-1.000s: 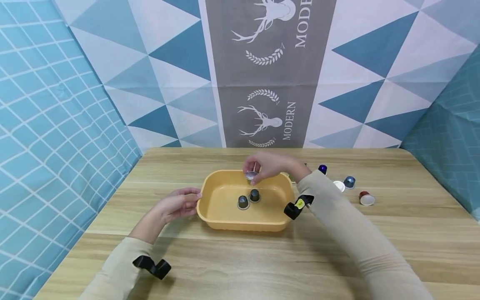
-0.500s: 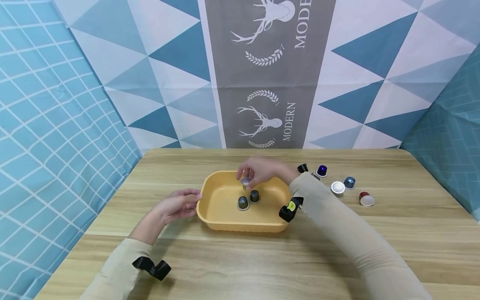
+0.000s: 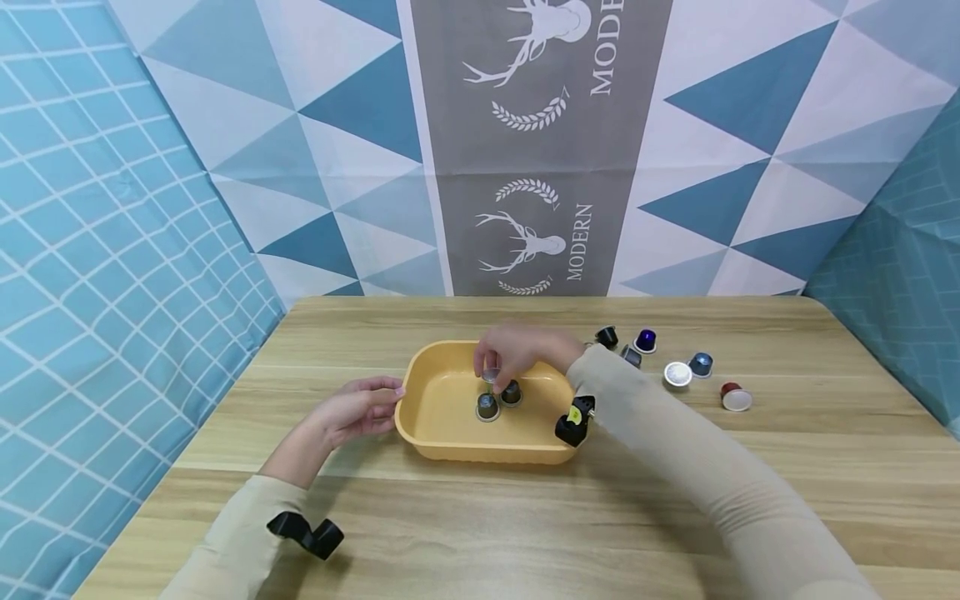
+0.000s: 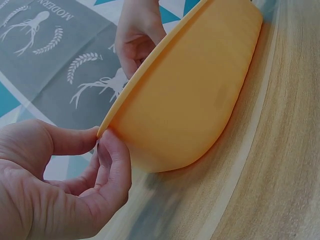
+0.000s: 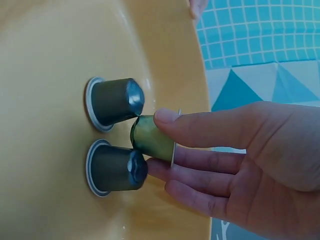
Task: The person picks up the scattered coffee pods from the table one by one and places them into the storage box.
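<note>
A yellow plastic tub (image 3: 487, 453) stands on the wooden table, its left rim pinched between the thumb and fingers of my left hand (image 4: 75, 175). Over the inside of the tub, my right hand (image 3: 517, 350) pinches a green coffee capsule (image 5: 155, 137), its foil lid facing up. Two dark grey coffee capsules stand side by side on the tub floor: one dark capsule (image 5: 116, 101) and a second dark capsule (image 5: 117, 169). In the right wrist view the green capsule's narrow end overlaps both of them.
To the right of the tub lie several loose capsules: a black capsule (image 3: 607, 337), a purple-blue capsule (image 3: 646, 340), a white-lidded capsule (image 3: 677, 375), a blue capsule (image 3: 701, 364) and a red capsule (image 3: 735, 397). A patterned cloth (image 3: 517, 150) hangs behind the table.
My right hand has moved left and lower into the tub with the green capsule, uncovering more of the loose capsules on the right. The left hand has stayed at the rim.
</note>
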{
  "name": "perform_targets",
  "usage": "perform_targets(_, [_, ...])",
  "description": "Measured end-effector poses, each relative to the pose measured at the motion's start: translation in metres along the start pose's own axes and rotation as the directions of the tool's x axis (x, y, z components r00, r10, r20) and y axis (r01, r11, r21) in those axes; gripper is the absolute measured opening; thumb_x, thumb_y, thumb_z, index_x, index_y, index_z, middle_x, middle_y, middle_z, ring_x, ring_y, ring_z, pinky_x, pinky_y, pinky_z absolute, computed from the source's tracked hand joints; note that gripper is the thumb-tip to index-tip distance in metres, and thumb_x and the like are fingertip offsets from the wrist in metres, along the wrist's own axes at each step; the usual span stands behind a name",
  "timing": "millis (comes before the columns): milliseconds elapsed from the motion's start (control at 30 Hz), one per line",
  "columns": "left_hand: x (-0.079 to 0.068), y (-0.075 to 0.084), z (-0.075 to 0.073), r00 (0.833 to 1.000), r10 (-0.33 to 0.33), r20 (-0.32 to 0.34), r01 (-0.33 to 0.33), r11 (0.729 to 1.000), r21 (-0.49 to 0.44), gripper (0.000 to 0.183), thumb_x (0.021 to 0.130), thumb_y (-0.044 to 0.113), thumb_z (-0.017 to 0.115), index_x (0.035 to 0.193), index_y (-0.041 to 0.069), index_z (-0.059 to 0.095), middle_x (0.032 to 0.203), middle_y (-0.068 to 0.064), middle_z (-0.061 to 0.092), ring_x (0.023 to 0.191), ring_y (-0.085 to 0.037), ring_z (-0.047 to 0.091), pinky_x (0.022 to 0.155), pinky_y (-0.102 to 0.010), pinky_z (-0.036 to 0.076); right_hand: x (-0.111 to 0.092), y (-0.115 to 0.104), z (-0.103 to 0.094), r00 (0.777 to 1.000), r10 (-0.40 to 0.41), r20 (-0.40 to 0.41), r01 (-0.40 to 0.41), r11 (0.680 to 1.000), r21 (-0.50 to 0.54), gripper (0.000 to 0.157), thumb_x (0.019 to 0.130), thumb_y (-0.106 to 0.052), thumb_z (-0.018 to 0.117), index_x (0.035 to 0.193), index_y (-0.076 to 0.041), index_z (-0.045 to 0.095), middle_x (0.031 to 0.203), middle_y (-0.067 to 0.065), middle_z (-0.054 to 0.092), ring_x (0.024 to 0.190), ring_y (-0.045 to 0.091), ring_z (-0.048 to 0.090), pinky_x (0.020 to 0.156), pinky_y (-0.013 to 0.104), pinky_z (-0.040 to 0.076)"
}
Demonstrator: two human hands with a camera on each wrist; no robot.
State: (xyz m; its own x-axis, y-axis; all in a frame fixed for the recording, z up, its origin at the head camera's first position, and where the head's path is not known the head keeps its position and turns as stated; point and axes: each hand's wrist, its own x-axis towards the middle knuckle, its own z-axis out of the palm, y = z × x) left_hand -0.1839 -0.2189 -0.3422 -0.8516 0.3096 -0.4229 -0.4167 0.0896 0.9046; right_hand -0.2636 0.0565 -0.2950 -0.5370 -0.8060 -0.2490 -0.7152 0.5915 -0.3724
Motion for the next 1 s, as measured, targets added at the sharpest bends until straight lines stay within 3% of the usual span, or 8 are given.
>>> perform_targets(567, [0.000,0.001,0.003,1.000,0.003,0.007,-0.003,1.000,-0.014,0.018,0.097,0.013,0.053,0.113,0.007,0.047,0.082,0.006,0.066,0.074,-0.004,0.064,0.066,-0.017,0.055,0.007,-0.004,0.010,0.996,0.052,0.074,-0.053,0.999,0.012,0.029,0.077,-0.008,0.076,0.105,-0.007,0.067,0.100,0.010,0.071,0.086,0.012,0.061,0.069,0.017,0.046])
perform_targets(900, [-0.001,0.002,0.002,1.000,0.003,0.002,-0.003,1.000,-0.024,0.017,0.097,0.012,0.053,0.113,0.006,0.048,0.082,0.005,0.067,0.074,-0.004,0.065,0.066,-0.017,0.056,-0.006,-0.010,-0.001,0.992,0.104,0.066,-0.104,0.995,0.003,0.039,0.079,-0.011,0.073,0.116,-0.006,0.062,0.115,0.015,0.066,0.103,0.022,0.063,0.085,0.025,0.050])
perform_targets(1000, [-0.001,0.002,0.001,1.000,0.004,0.006,-0.004,1.000,-0.022,0.019,0.097,0.012,0.053,0.114,0.006,0.048,0.082,0.005,0.067,0.074,-0.004,0.065,0.066,-0.017,0.055,-0.012,-0.009,-0.005,0.995,0.087,0.040,-0.088,0.996,0.010,0.042,0.077,-0.010,0.073,0.117,-0.004,0.061,0.116,0.016,0.066,0.104,0.024,0.064,0.087,0.027,0.051])
